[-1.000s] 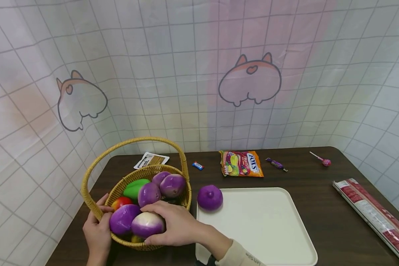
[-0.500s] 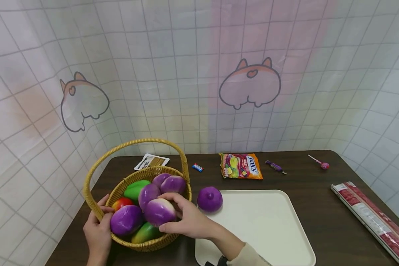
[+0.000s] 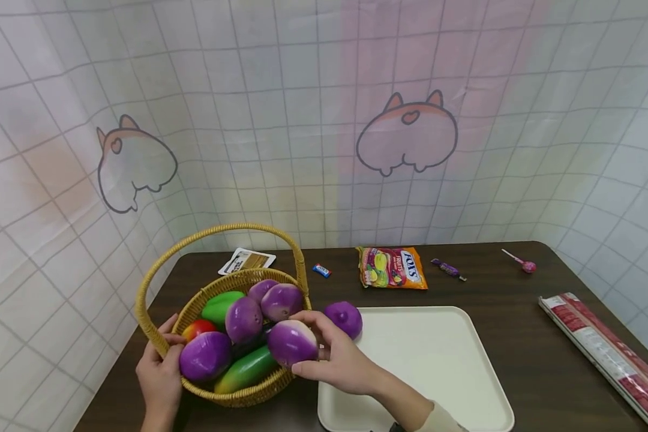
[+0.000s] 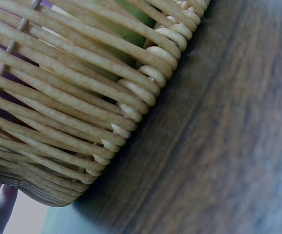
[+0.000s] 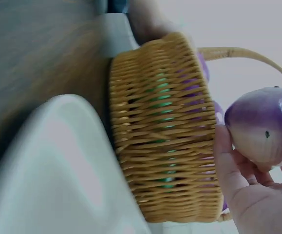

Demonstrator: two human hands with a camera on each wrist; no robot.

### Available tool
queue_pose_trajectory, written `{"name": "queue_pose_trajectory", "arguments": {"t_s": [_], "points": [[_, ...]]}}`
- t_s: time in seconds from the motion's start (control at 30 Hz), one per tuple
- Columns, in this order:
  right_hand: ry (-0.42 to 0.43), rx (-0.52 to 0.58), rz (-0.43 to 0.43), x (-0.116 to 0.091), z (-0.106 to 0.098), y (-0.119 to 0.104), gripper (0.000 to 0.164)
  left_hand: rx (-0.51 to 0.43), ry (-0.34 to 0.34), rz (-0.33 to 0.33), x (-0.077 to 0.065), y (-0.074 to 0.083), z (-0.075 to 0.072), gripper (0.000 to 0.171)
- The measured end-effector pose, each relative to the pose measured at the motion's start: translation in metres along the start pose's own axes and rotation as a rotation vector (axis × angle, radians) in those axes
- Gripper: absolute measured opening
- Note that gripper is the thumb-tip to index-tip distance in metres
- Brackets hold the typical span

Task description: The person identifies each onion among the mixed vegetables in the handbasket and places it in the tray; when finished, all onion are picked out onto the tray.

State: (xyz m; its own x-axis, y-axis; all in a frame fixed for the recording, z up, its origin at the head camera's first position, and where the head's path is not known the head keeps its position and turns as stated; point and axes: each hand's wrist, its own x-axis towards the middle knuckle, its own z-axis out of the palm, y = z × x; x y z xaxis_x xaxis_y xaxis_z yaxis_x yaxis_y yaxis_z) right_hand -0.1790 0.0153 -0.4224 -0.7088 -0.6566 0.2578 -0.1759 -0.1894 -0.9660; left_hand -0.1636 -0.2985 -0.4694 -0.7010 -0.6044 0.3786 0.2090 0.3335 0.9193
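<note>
My right hand [image 3: 342, 360] holds a purple-and-white turnip [image 3: 293, 343] between thumb and fingers, at the right rim of the wicker basket [image 3: 254, 395]. The turnip's pale end shows in the right wrist view, above the basket's woven side [image 5: 165, 131]. My left hand [image 3: 161, 372] grips the basket's left rim where the arched handle [image 3: 146, 312] joins. Inside lie several more purple turnips [image 3: 205, 357], a green pepper [image 3: 221, 308], a red-and-yellow fruit [image 3: 198, 329] and a long green vegetable [image 3: 248, 369]. The left wrist view is mostly basket weave [image 4: 77, 97].
A cream tray [image 3: 426, 366] lies right of the basket, with another purple turnip [image 3: 345, 319] on its back left corner. Behind stand a candy bag [image 3: 392, 268], small wrapped sweets [image 3: 448, 269], a lollipop [image 3: 528, 267] and a flat packet [image 3: 246, 261]. A long red-and-white package [image 3: 605, 354] lies far right.
My right hand has lifted the turnip from the front of the basket and moved it right to the rim, uncovering the long green vegetable. My left hand keeps its grip on the basket.
</note>
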Motion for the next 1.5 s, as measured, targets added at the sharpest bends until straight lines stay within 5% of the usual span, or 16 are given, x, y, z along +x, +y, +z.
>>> {"name": "queue_pose_trajectory", "arguments": {"t_s": [0.43, 0.63, 1.17, 1.5], "points": [[0.028, -0.093, -0.085, -0.016, -0.029, -0.001, 0.063, 0.011, 0.002, 0.012, 0.001, 0.001, -0.001, 0.008], [0.076, -0.182, -0.060, -0.017, -0.053, -0.010, 0.065, 0.012, 0.005, 0.016, -0.001, 0.001, 0.000, 0.007], [0.368, -0.297, -0.023, -0.028, -0.114, -0.025, 0.067, -0.008, -0.010, 0.019, 0.000, -0.001, 0.000, 0.011], [0.431, -0.327, 0.054, -0.032, -0.138, -0.019, 0.067, -0.002, -0.012, 0.007, 0.000, 0.001, -0.001, 0.012]]}}
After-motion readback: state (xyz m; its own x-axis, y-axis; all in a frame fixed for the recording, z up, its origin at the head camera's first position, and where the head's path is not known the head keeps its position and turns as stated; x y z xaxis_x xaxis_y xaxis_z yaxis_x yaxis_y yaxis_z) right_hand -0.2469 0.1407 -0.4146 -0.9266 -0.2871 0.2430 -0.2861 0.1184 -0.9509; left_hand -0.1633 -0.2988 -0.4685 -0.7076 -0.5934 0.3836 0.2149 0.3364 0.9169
